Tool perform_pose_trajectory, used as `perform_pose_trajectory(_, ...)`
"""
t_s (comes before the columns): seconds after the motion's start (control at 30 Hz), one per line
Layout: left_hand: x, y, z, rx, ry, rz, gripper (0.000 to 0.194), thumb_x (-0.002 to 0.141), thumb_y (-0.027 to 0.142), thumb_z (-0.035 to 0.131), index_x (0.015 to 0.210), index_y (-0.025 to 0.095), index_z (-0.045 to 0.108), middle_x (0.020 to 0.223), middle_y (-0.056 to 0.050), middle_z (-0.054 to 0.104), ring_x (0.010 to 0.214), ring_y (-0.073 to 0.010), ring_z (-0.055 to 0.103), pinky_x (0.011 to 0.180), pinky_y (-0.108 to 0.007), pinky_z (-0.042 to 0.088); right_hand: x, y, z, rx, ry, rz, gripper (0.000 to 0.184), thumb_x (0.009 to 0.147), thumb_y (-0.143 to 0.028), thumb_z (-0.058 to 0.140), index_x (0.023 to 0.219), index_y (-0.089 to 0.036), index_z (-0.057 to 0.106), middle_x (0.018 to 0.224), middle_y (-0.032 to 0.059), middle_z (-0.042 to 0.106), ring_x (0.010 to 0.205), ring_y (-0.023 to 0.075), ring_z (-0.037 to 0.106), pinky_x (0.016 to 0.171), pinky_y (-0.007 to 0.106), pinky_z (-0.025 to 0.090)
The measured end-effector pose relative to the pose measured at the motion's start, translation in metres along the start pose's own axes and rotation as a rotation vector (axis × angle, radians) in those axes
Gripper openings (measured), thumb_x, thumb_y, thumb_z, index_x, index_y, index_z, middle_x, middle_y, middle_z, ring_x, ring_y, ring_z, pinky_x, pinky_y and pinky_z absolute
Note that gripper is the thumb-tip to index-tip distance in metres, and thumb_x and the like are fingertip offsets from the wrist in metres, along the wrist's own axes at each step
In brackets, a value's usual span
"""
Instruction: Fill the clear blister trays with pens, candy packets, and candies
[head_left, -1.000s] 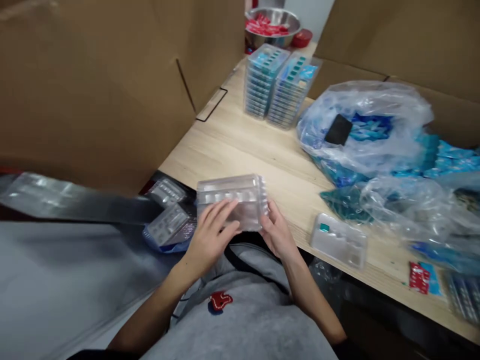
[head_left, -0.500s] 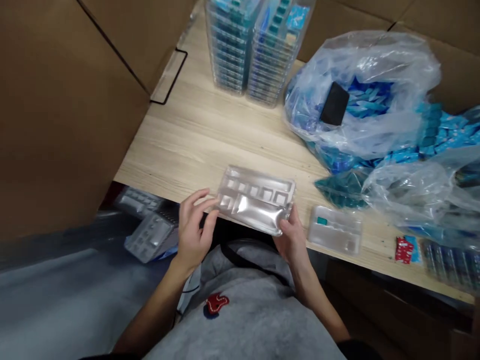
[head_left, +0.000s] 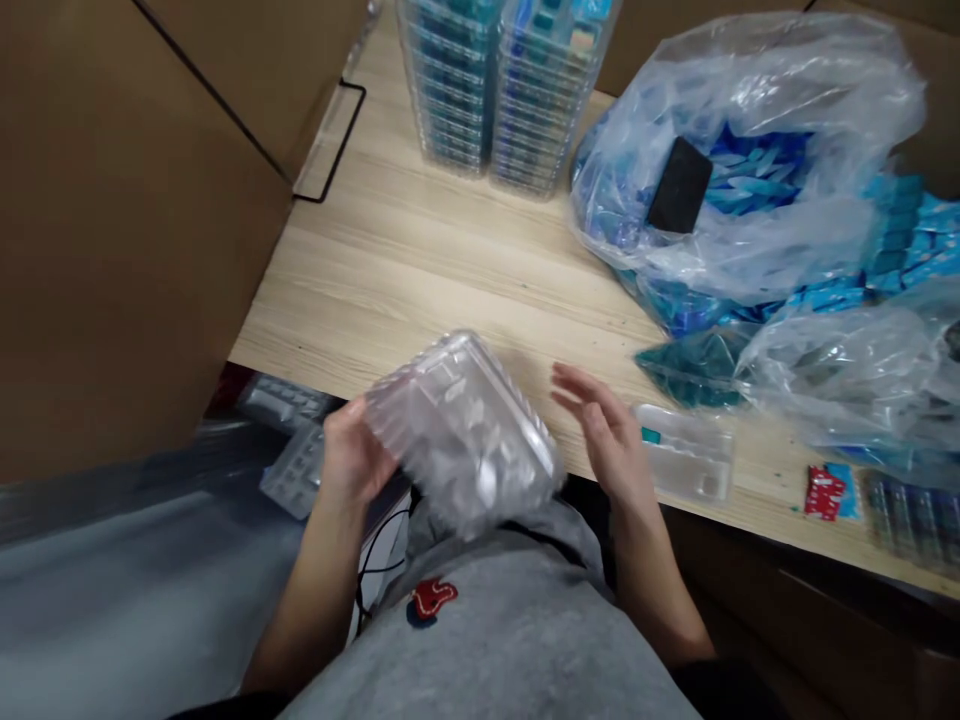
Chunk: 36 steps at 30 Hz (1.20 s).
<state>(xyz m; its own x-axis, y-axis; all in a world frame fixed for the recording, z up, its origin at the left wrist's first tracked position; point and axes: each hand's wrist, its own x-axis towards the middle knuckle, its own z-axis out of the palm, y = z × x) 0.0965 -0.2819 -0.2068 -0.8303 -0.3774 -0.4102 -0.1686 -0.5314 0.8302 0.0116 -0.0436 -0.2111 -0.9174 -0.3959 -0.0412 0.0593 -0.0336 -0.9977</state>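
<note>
Blister tray [head_left: 465, 435] | left hand [head_left: 352, 450] fingers curled under it | right hand [head_left: 611, 435] fingers spread beside it

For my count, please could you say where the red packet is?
In the head view, the red packet lies right of the clear tray, by the table's front edge.

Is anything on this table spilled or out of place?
Yes. Loose blue packets lie on the wooden table outside the clear plastic bag, heaped against its side as if they had spilled out. A small red packet also sits apart from them near the table's edge.
</note>
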Motion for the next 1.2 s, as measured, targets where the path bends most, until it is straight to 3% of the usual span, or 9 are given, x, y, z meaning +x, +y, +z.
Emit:
perform_pose_trajectory(0.13, 0.019, 0.010, 0.026, 0.237, -0.216, 0.006, 0.045, 0.076, 0.063, 0.064, 0.086, 0.020, 0.075, 0.082, -0.006, 0.073, 0.076, -0.0230, 0.067, 0.074, -0.036, 0.056, 0.000, -0.007, 0.011, 0.243, -0.354, 0.246, 0.090, 0.067, -0.070, 0.078, 0.144, -0.035, 0.047, 0.134, 0.0058, 0.063, 0.118, 0.0290, 0.064, 0.102, 0.049, 0.052)
perform_pose_trajectory(0.23, 0.031, 0.020, 0.046, 0.346, -0.260, 0.075, 0.047, 0.080, 0.062, 0.066, 0.095, 0.019, 0.076, 0.099, -0.008, 0.074, 0.093, -0.0248, 0.068, 0.088, -0.038, 0.053, 0.000, -0.013, 0.023, 0.278, -0.100, 0.374, 0.082, 0.068, -0.057, 0.081, 0.139, -0.030, 0.050, 0.119, 0.0051, 0.070, 0.106, 0.0294, 0.069, 0.096, 0.049, 0.056)
perform_pose_trajectory(0.33, 0.019, 0.035, 0.047, 0.674, -0.350, 0.409, 0.044, 0.090, 0.061, 0.057, 0.109, 0.024, 0.073, 0.122, -0.007, 0.068, 0.115, -0.0249, 0.061, 0.103, -0.042, 0.046, 0.007, -0.013, 0.021, 0.345, 0.090, 0.501, 0.062, 0.076, -0.062, 0.064, 0.124, -0.023, 0.059, 0.115, 0.0089, 0.071, 0.110, 0.0324, 0.067, 0.096, 0.049, 0.056)
perform_pose_trajectory(0.47, -0.022, 0.041, 0.035, 1.159, -0.677, 0.879, 0.038, 0.087, 0.056, 0.062, 0.109, 0.026, 0.070, 0.126, -0.007, 0.066, 0.124, -0.0255, 0.056, 0.108, -0.044, 0.043, 0.021, -0.010, 0.006, 0.337, 0.006, 0.572, 0.067, 0.081, -0.078, 0.047, 0.117, -0.024, 0.063, 0.106, 0.0095, 0.074, 0.112, 0.0322, 0.067, 0.093, 0.049, 0.057)
perform_pose_trajectory(0.57, -0.040, 0.033, 0.033, 1.250, -0.693, 0.985, 0.025, 0.091, 0.040, 0.065, 0.108, 0.022, 0.067, 0.119, -0.008, 0.068, 0.115, -0.0233, 0.059, 0.104, -0.041, 0.045, 0.026, -0.007, -0.002, 0.389, -0.109, 0.613, 0.078, 0.076, -0.084, 0.051, 0.121, -0.022, 0.063, 0.112, 0.0105, 0.072, 0.113, 0.0321, 0.066, 0.090, 0.047, 0.059)
perform_pose_trajectory(0.77, -0.031, 0.009, 0.049, 0.828, -0.421, 0.543, 0.011, 0.091, 0.033, 0.066, 0.087, 0.023, 0.071, 0.104, -0.004, 0.070, 0.098, -0.0173, 0.066, 0.086, -0.029, 0.052, 0.000, -0.010, -0.011, 0.136, -0.009, 0.477, 0.088, 0.076, -0.081, 0.059, 0.147, -0.032, 0.041, 0.159, 0.0095, 0.034, 0.138, 0.0332, 0.047, 0.097, 0.052, 0.055)
perform_pose_trajectory(0.87, -0.019, -0.001, 0.056, 0.473, -0.342, 0.181, 0.021, 0.088, 0.042, 0.067, 0.091, 0.022, 0.074, 0.096, -0.005, 0.073, 0.090, -0.0177, 0.068, 0.080, -0.029, 0.054, -0.020, -0.019, -0.006, -0.107, -0.072, 0.192, 0.083, 0.081, -0.067, 0.067, 0.152, -0.038, 0.034, 0.167, 0.0024, 0.013, 0.152, 0.0319, 0.021, 0.116, 0.058, 0.036)
perform_pose_trajectory(0.97, -0.012, -0.012, 0.062, 0.290, -0.398, -0.057, 0.031, 0.081, 0.051, 0.073, 0.093, 0.022, 0.075, 0.092, -0.005, 0.074, 0.081, -0.0170, 0.068, 0.079, -0.030, 0.055, -0.026, -0.026, 0.005, -0.164, -0.201, 0.066, 0.095, 0.081, -0.058, 0.074, 0.157, -0.039, 0.020, 0.167, 0.0014, 0.012, 0.155, 0.0287, 0.010, 0.123, 0.058, 0.019)
perform_pose_trajectory(1.2, -0.009, -0.025, 0.069, 0.253, -0.408, -0.110, 0.035, 0.075, 0.053, 0.076, 0.088, 0.020, 0.076, 0.090, -0.006, 0.073, 0.079, -0.0173, 0.068, 0.076, -0.031, 0.057, -0.017, -0.031, 0.010, -0.222, -0.225, 0.117, 0.117, 0.076, -0.050, 0.081, 0.160, -0.031, 0.002, 0.167, 0.0067, 0.010, 0.155, 0.0305, 0.009, 0.124, 0.058, 0.012)
